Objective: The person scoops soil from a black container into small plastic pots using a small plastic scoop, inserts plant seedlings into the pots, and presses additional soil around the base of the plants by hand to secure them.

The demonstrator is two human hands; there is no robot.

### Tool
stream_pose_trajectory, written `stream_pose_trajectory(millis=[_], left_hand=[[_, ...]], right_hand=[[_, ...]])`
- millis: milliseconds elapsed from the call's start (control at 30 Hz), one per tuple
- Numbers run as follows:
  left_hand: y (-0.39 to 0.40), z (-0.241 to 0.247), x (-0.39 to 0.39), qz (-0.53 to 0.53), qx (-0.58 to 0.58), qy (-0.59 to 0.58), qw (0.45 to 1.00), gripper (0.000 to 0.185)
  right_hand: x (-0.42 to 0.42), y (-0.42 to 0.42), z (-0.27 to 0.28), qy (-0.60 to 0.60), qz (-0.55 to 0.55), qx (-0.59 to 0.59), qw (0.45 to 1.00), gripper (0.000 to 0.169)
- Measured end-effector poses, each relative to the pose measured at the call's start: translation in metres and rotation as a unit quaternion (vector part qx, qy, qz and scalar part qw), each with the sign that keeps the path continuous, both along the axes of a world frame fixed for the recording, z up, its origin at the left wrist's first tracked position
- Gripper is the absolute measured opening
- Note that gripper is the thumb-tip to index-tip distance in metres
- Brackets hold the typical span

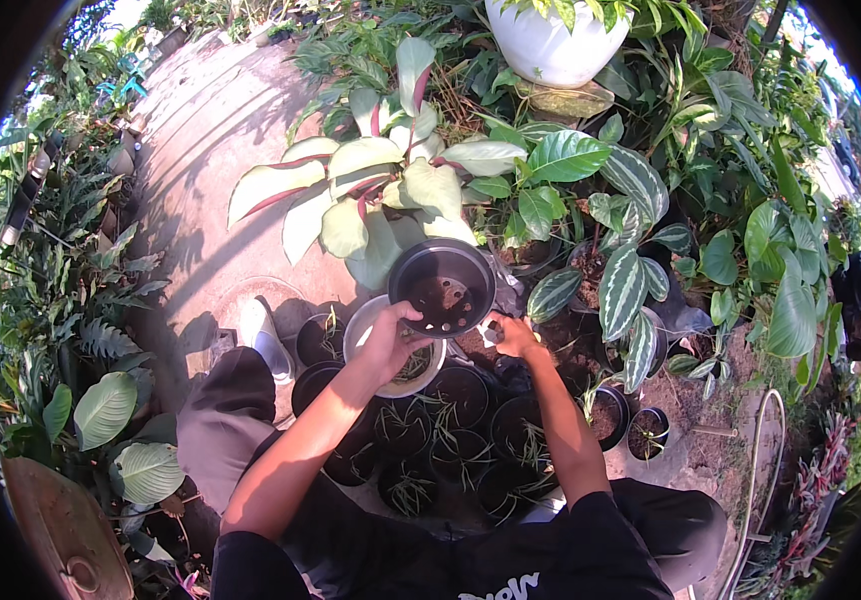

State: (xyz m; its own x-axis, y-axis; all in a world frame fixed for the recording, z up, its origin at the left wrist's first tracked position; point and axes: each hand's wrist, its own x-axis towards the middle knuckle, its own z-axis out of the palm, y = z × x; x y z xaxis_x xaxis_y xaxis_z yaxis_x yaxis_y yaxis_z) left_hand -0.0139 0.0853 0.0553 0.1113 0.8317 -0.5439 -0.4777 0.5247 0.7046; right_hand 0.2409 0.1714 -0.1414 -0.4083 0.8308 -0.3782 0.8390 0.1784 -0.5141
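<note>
A black plastic plant pot [441,281] with drainage holes is gripped at its lower rim by my left hand [389,341]. Only a little soil shows on its bottom. My right hand [511,335], just right of the pot, has its fingers curled around a small pale object that I cannot identify. Beneath the held pot is a white round bowl or pot [357,330] with thin green cuttings in it. Several black pots with soil and slender seedlings [409,491] stand close together below my forearms. Dark soil [569,349] lies right of my right hand.
Large pale-leaved plants [370,161] rise ahead, and striped-leaf potted plants [625,281] stand at the right. A white planter [554,45] sits on a stone farther ahead. Two smaller pots [648,433] and a pale hose [757,465] are at the lower right. A concrete path [190,172] runs along the left.
</note>
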Motion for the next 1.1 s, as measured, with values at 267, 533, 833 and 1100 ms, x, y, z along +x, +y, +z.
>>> stream_pose_trajectory(millis=[267, 533, 833, 1100], left_hand=[[0.003, 0.002, 0.004, 0.021, 0.016, -0.018, 0.999, 0.022], [-0.003, -0.006, 0.01, 0.085, 0.01, 0.007, 0.996, 0.027], [-0.007, -0.011, 0.014, 0.123, -0.022, 0.046, 0.991, 0.031], [-0.013, -0.032, 0.03, 0.018, -0.007, 0.022, 1.0, 0.025]], right_hand=[[0.01, -0.005, -0.032, 0.263, -0.009, -0.154, 0.952, 0.051], [0.032, 0.005, 0.042, 0.334, -0.042, -0.191, 0.922, 0.049], [0.087, -0.001, 0.174, 0.298, 0.01, -0.167, 0.94, 0.042], [0.066, -0.045, 0.269, 0.282, -0.033, -0.038, 0.958, 0.045]])
